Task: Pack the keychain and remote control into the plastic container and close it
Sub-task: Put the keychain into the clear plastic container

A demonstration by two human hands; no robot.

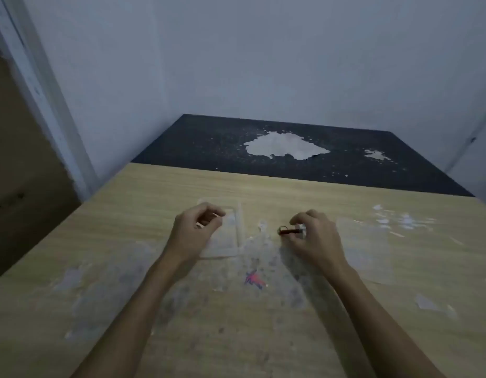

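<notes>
Clear plastic container (231,236) on wooden table (345,309), contents unclear through blur. Left hand (194,233) curled loosely over it; grip cannot tell. Right hand (314,236) pinches keychain (290,231) beside clear lid (364,249).

Light wood table (290,192) fills the lower view, its grain running across, and it's scuffed all over with pale worn patches (72,279) and grey smudges. Near the middle sits a small pink and blue scribble (254,279). Beyond the far edge there's a dark surface (209,148), speckled, with one big white blotch (286,145) where the coating has gone and a smaller blotch (376,154) to its right. A plain grey-blue wall (236,55) rises behind, and a pale door frame (37,85) runs down the left.
</notes>
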